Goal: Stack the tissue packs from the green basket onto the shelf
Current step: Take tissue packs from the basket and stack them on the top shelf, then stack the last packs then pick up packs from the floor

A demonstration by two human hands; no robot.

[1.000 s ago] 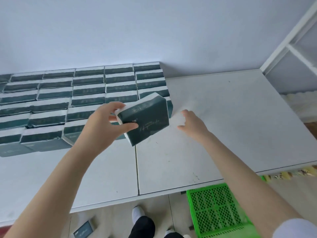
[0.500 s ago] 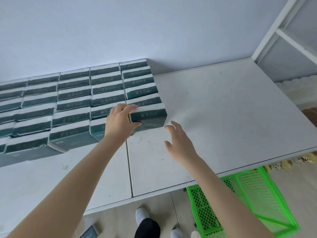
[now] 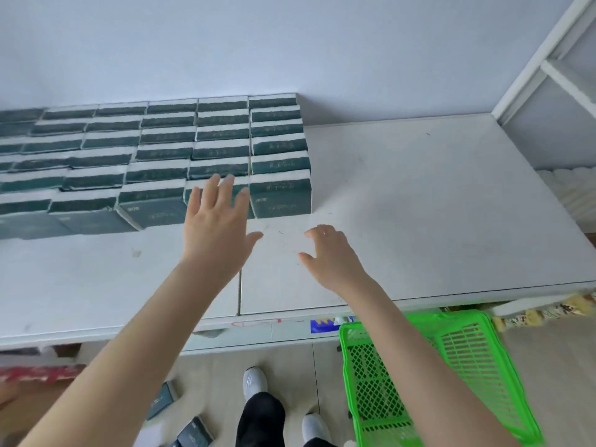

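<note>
Both hands were empty. The left hand (image 3: 216,227) was flat, fingers straight and spread, fingertips over the top edge of a front-row pack. Contact could not be resolved. The right hand (image 3: 329,256) was near it on the right, fingers loosely curled, holding nothing, over the bare shelf (image 3: 435,204).

Tissue packs (image 3: 161,150): dark green with white tops, stood in tight rows ahead of and to the left of the left hand, running back to the wall. The corner pack (image 3: 280,196) ended the front row, just ahead of the gap between the two hands. Its long axis ran across the view and it sat flush with its neighbours. Ahead and right of the right hand there was only bare shelf.

Green basket (image 3: 464,366): on the floor, below and behind the right hand, partly under the right forearm. Its long axis ran roughly away from the person, slightly slewed. The visible mesh showed no packs; the part behind the forearm was hidden.

Loose packs (image 3: 193,433) lay on the floor below the left forearm, near the shoes (image 3: 254,382).

Judgement: the placing step looked complete, so the next move would be a fetch. The basket lay down and back from the right hand, so that hand was nearer. If the basket proved empty, the floor packs were on the left hand's side.
</note>
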